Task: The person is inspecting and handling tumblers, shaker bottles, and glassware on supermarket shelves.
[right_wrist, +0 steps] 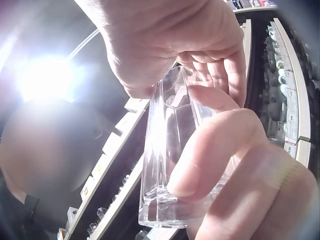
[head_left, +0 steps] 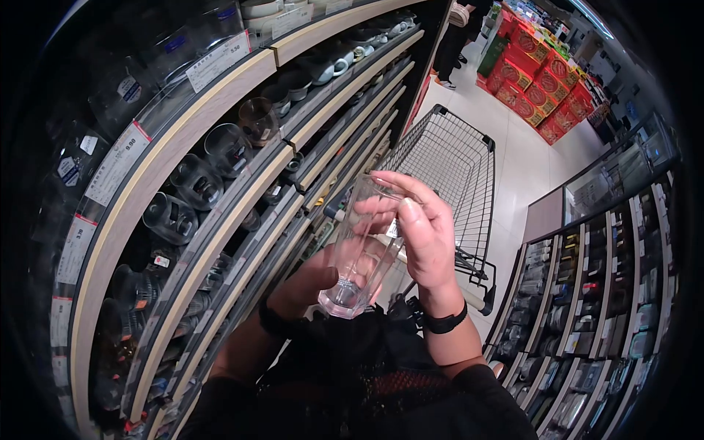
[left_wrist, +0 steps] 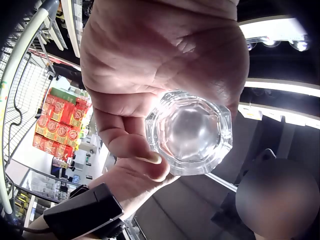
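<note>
A tall clear drinking glass (head_left: 350, 257) with faceted sides and a thick base is tilted in front of the person's chest. My right hand (head_left: 431, 238) grips its upper part, thumb on the near side and fingers round the far side. Lower down, my left hand (head_left: 312, 282) holds the glass near its base, partly hidden behind it. The left wrist view looks straight at the many-sided base (left_wrist: 192, 132), with curled fingers (left_wrist: 130, 142) beside it. A small white label (head_left: 394, 229) shows by the right thumb.
Shelves of glasses (head_left: 227, 150) and cups line the left, with price tags (head_left: 117, 165) along their edges. A wire shopping cart (head_left: 447, 158) stands just ahead. More shelves (head_left: 579, 293) run along the right. Stacked red boxes (head_left: 539, 81) and a standing person (head_left: 449, 48) are farther off.
</note>
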Demonstrator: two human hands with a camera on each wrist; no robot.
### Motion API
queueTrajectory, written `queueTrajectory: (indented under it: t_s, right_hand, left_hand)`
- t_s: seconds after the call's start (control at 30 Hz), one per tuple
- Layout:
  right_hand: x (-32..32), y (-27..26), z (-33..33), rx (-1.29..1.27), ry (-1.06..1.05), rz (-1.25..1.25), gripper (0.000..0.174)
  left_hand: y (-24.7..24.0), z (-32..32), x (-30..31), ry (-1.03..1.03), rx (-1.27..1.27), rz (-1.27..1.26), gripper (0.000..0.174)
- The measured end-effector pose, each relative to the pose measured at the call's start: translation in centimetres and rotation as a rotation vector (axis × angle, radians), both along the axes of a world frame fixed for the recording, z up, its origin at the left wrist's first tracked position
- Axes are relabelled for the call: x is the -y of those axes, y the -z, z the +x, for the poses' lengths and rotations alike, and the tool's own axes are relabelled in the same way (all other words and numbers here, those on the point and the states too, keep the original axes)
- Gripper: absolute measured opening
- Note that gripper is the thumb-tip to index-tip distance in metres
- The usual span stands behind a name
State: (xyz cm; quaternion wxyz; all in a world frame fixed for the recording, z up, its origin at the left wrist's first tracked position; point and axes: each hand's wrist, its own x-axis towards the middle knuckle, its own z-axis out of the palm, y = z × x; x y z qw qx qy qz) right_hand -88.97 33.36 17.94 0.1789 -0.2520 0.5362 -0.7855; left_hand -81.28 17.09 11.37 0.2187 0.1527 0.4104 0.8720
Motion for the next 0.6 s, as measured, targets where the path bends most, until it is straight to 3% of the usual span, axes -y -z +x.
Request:
queueTrajectory:
  t_s: [0.03,0.2,0.27,0.6]
  right_hand:
    - [0.0,-0.6,0.3,-0.058,0.035,0.117,0.06]
    - [-0.5,-0.6,0.7,-0.062,0.006,0.118,0.066]
    - [-0.5,-0.6,0.8,-0.068,-0.025,0.074,0.067]
    - [0.0,-0.1,0.1,0.054,-0.048,-0.012,0.064]
  left_hand:
    - [0.3,0.0,-0.1,-0.001,0.013,0.054,0.099]
    - [2.0,0.0,0.0,0.061,0.051,0.192,0.093]
    - [1.4,0.3,-0.1,-0.007,0.012,0.21,0.094]
    - [-0.7,0.7,0.0,-0.087,0.016,0.008,0.086]
